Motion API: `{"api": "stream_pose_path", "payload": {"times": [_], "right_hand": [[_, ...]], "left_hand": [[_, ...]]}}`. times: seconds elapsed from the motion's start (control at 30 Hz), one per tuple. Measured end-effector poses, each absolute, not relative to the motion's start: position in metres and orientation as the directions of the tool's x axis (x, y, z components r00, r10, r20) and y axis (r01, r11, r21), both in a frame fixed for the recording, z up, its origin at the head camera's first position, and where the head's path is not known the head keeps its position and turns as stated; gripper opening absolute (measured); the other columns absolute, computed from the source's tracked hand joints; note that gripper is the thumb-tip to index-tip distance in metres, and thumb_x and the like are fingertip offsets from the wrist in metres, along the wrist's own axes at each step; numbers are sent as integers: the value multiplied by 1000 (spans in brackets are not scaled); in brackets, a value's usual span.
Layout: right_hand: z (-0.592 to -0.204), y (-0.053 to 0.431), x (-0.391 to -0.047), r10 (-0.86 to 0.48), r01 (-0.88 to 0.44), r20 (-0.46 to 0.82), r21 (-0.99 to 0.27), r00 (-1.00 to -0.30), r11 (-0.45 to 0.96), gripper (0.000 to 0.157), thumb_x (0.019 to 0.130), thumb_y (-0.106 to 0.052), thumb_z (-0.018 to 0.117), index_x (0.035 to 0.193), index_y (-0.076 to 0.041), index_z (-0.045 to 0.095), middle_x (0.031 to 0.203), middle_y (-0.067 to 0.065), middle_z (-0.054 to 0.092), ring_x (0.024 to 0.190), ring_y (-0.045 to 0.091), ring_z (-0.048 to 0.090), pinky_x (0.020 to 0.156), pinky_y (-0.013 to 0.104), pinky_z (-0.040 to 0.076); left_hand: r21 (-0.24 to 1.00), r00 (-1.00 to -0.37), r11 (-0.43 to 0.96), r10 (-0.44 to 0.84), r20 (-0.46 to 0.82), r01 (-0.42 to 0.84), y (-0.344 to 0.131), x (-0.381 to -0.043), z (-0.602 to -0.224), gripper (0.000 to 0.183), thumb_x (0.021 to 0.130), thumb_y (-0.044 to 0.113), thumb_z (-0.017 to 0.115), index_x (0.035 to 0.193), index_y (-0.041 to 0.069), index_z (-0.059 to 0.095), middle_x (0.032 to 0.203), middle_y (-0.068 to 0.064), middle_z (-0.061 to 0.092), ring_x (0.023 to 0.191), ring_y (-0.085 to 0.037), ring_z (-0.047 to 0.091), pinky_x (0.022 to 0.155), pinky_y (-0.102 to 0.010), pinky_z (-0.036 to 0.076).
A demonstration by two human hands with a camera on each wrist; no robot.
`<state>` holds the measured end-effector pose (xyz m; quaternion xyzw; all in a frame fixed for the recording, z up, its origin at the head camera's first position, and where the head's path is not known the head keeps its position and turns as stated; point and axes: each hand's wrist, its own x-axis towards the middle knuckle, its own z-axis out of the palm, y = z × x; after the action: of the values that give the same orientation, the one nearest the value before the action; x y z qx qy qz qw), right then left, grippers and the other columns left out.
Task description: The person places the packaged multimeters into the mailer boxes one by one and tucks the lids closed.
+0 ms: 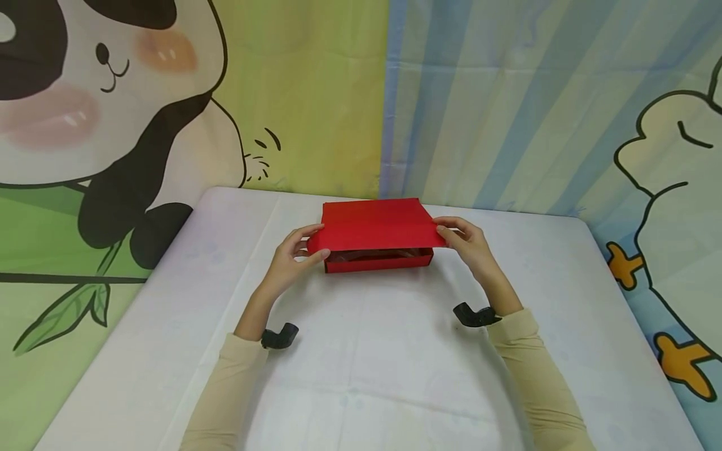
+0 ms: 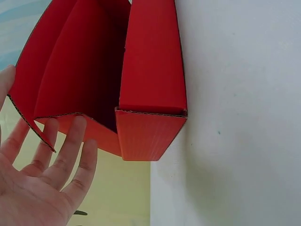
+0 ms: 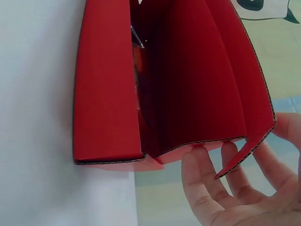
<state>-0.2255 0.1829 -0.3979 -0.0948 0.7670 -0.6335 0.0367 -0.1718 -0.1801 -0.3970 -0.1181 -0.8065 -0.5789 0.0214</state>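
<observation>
A red cardboard box lies on the table with its hinged lid partly raised. At the lid's left front corner, my left hand holds the edge between thumb and fingers, its fingertips against the side flap. The right front corner is pinched by my right hand, thumb on the lid's edge and fingers by the right side flap. Inside the box, a partly hidden shiny item shows through the gap; its kind cannot be told.
A white cloth covers the table. Behind it hangs a printed curtain with a panda on the left and a white cartoon figure on the right. A black device sits on the left wrist, another black device on the right.
</observation>
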Motion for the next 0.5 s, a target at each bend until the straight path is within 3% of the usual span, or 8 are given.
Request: {"api": "stream_pose_path", "payload": {"times": [0.3,0.5], "right_hand": [[-401,183,-225,-197,-88,50,-978,-979,188,41,97,-24,62,130,0,57,120,0,57,96,8,63,84,17,52],[-405,185,-221,-233,-81,16,-959,-972,271,45,93,-22,67,133,-5,55,130,6,53,107,15,57,85,18,51]], "left_hand": [[934,-974,295,160,161,203,-179,-168,-398,56,89,11,72,140,6,50,140,-14,47,118,-34,53,91,-29,48],[936,-978,304,156,137,180,-179,-165,-403,58,88,11,73,141,6,49,141,-14,46,118,-32,53,95,-41,48]]}}
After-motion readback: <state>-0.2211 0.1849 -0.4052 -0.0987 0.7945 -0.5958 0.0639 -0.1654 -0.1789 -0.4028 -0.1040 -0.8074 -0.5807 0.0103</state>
